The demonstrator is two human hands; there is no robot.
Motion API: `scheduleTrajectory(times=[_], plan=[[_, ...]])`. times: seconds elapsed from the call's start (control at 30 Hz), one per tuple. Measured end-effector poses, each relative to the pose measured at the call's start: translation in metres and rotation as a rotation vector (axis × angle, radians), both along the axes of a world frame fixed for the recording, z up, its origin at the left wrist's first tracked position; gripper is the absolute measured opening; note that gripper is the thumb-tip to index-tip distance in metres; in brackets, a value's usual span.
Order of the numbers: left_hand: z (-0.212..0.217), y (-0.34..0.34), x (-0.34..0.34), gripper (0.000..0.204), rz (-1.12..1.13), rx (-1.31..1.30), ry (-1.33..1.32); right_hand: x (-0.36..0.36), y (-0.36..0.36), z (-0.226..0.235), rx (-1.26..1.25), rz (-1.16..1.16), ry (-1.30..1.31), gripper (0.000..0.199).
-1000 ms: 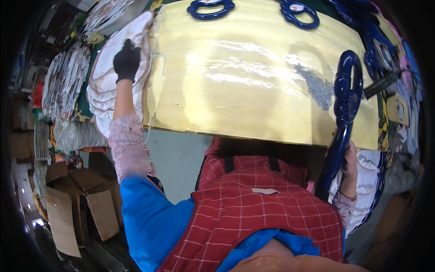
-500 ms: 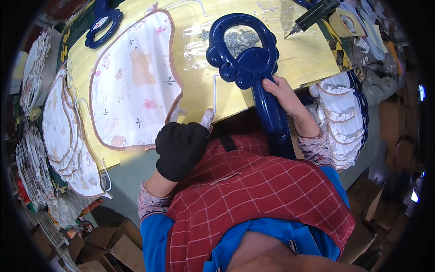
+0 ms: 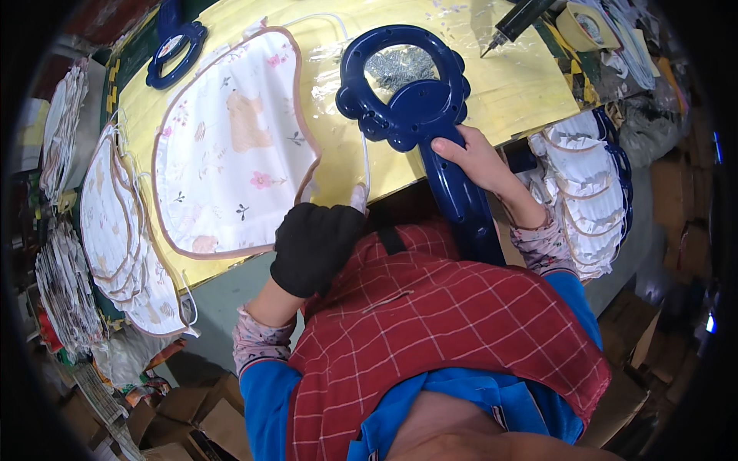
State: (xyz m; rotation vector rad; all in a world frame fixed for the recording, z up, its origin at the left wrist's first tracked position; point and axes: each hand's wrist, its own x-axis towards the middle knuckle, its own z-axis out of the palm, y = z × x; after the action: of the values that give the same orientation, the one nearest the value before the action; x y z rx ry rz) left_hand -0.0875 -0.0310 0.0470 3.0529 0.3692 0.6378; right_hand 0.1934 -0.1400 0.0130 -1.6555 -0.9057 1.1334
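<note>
My right hand (image 3: 478, 163) grips the long stem of a dark blue moulded plastic frame (image 3: 421, 115), its thumb on top. The frame's open ring and scalloped edge lie over the table, and the stem runs down toward my apron. My left hand (image 3: 315, 244), in a black glove with a pale wrap on the thumb, is closed at the table's near edge. Its thumb presses on a white cord (image 3: 365, 157). Beside it, a white printed fabric cover (image 3: 238, 146) with brown binding lies flat, its lower right corner partly hidden by the glove.
Small grey screws (image 3: 403, 69) lie beyond the ring. A dark power screwdriver (image 3: 511, 31) points down at the upper right, near a yellow container (image 3: 588, 29). Stacked covers (image 3: 115, 223) hang at left. White ruffled pieces (image 3: 580, 184) hang right. Another blue frame (image 3: 177, 54) lies far left.
The blue frame's ring has shifted slightly left in the picture, with my right hand still on the stem. The view has moved a little; my left hand keeps its closed hold.
</note>
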Motion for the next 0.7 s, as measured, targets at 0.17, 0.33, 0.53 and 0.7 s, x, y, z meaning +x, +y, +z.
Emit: scheduleTrajectory(times=[0.17, 0.33, 0.53, 0.7], plan=[[-0.007, 0.038, -0.047, 0.040, -0.104, 0.076, 0.041, -0.006, 0.010, 0.005, 0.027, 0.152, 0.048, 0.045], [-0.011, 0.089, -0.123, 0.078, 0.110, 0.043, 0.156, -0.025, 0.055, 0.039, -0.089, 0.643, -0.413, 0.050], [-0.002, 0.076, -0.048, 0.032, 0.167, 0.019, -0.063, 0.031, 0.079, -0.001, 0.395, 0.484, -0.983, 0.035], [0.002, 0.113, 0.086, 0.029, 0.133, -0.042, 0.095, 0.057, 0.121, -0.012, 0.721, 0.569, -1.343, 0.025]])
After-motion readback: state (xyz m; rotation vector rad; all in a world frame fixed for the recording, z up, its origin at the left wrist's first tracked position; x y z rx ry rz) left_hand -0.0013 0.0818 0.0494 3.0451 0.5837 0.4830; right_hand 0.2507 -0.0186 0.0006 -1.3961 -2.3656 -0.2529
